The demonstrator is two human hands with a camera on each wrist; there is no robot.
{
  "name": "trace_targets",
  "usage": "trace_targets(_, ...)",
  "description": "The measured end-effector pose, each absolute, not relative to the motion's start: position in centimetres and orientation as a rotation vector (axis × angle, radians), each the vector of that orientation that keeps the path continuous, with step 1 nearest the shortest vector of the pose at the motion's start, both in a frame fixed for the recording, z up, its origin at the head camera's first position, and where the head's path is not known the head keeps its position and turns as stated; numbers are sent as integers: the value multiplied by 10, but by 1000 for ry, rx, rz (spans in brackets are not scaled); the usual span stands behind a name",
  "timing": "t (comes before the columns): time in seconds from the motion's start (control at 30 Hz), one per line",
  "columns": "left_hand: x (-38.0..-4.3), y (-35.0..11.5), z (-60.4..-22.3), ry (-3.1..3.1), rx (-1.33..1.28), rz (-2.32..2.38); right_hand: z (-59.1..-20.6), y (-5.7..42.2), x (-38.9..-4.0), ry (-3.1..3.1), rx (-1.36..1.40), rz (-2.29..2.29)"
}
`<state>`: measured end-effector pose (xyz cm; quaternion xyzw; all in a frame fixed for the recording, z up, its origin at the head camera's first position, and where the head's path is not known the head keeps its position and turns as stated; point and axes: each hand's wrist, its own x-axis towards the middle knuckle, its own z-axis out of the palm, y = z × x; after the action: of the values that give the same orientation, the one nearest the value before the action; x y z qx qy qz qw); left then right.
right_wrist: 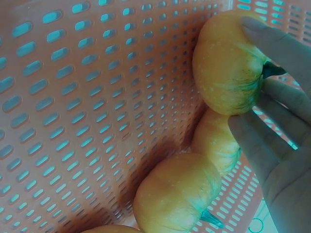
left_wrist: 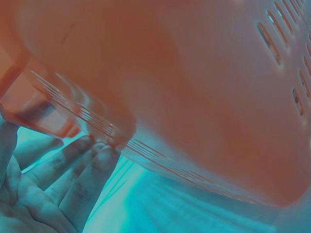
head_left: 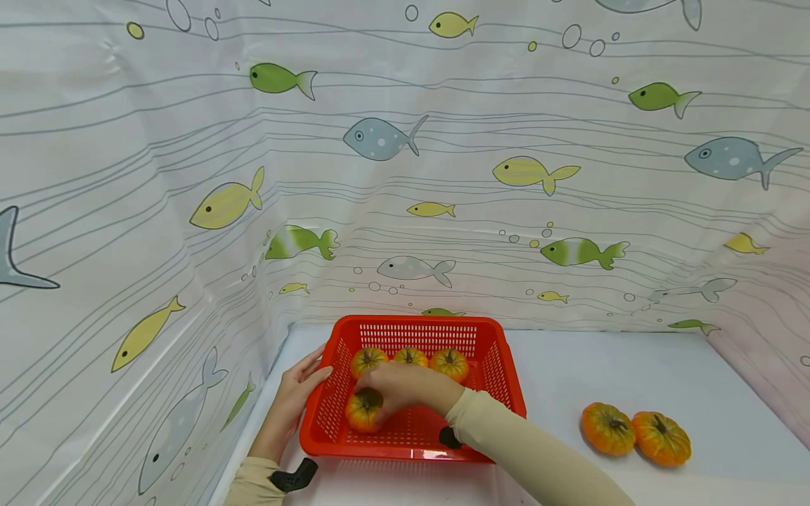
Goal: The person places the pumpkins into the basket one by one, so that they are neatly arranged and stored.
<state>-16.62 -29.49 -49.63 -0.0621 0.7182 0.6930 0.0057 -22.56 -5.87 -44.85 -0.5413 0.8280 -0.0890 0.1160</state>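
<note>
A red plastic basket [head_left: 411, 453] with slotted walls holds several small orange pumpkins. My left hand [head_left: 296, 390] grips its left rim, thumb over the edge; in the left wrist view the fingers [left_wrist: 63, 167] reach against the basket's outer side. Inside the basket, at the front left, my right hand [head_left: 408, 386] holds a pumpkin [head_left: 363, 416] by its top. In the right wrist view thumb and fingers spread around that pumpkin [right_wrist: 226, 63], its stem toward the palm. Three pumpkins line the back: left [head_left: 368, 360], middle [head_left: 411, 356] and right [head_left: 450, 364], the middle one partly hidden by the hand.
Two more pumpkins, one left [head_left: 609, 429] and one right [head_left: 661, 438], sit side by side on the white table [head_left: 557, 365] right of the basket. A fish-patterned curtain [head_left: 468, 239] stands behind and along both sides.
</note>
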Motion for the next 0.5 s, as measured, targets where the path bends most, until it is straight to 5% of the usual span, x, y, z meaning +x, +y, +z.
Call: trace_targets(0.5,-166,-295,-497,2253,-192,2171,-438,-51,-227,2394,-1563,-414)
